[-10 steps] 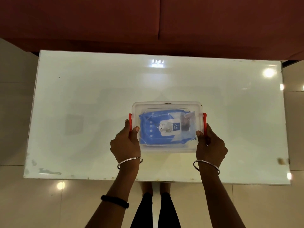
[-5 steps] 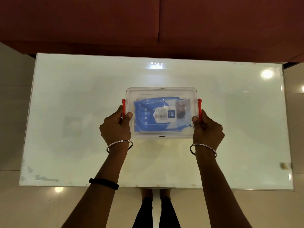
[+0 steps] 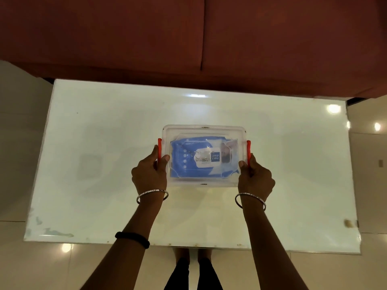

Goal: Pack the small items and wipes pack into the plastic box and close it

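With lid on: wipes pack (image 3: 201,160) inside plastic box (image 3: 204,130)
Fingers: both hands (image 3: 149,174) (image 3: 255,178) pinching red latches (image 3: 159,149)
Left: confirm latches snapped

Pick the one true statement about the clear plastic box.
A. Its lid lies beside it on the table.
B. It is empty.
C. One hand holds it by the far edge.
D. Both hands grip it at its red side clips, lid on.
D: the left hand and right hand grip the box at its red clips, lid on, blue wipes pack inside.
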